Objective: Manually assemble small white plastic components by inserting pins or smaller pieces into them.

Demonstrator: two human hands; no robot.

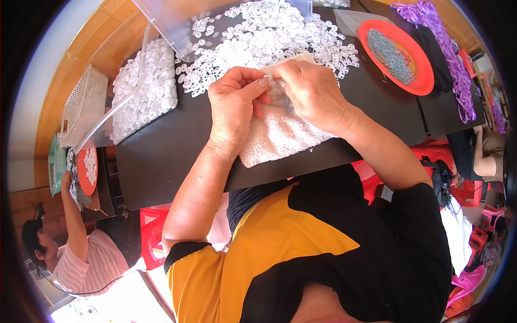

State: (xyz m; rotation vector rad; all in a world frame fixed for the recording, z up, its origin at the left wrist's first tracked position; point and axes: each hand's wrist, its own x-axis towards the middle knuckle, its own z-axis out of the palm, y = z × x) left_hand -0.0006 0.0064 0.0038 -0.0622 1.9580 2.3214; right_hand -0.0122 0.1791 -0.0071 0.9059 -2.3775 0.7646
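My left hand [234,105] and my right hand [312,91] meet over a white towel [274,137] spread on a black table [161,156]. The fingertips of both hands pinch a small white plastic ring [267,79] between them. A small heap of thin metal pieces [281,99] lies on the towel under my right hand, partly hidden. Just beyond the hands spreads a big pile of white plastic rings [269,37].
A red plate with metal pins [398,54] sits at the right, purple straps [447,48] beyond it. Left are a clear bag of white rings [142,89] and a white basket [83,105]. A person in a pink striped shirt [81,258] works at the lower left by red stools.
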